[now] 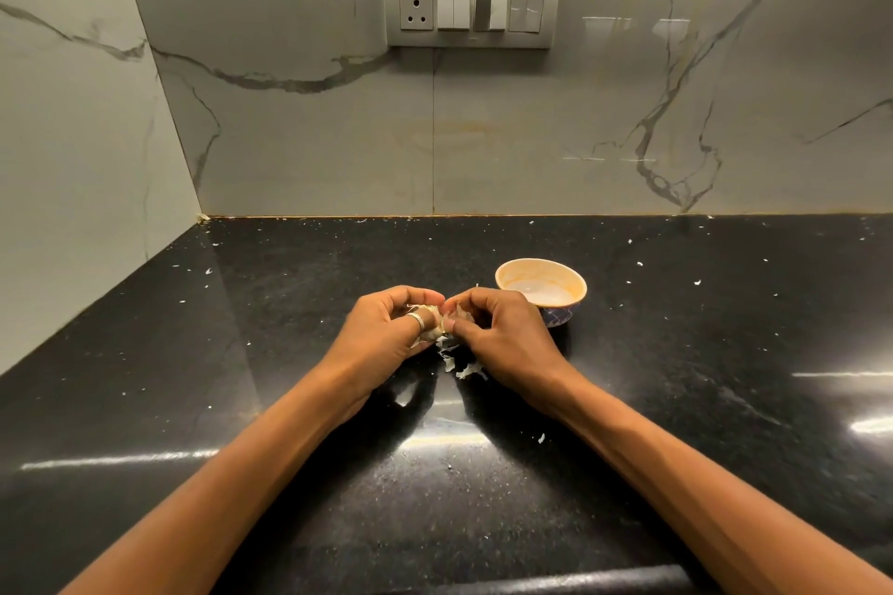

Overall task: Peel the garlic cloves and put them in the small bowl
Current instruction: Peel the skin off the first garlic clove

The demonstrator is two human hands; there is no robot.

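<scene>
Garlic (436,328) pinched between left hand (381,333) and right hand (502,338) (bowl (541,261) beside).

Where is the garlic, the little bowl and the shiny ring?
garlic (436,324), head view, on its pale papery skin.
small bowl (519,278), head view, on the bare inner wall.
ring (416,318), head view, on the top of the silver band.

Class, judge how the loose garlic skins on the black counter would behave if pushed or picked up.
The garlic skins look thin and curled, so probably light and floppy. On the glossy counter they would likely slide and scatter, not roll.
</scene>
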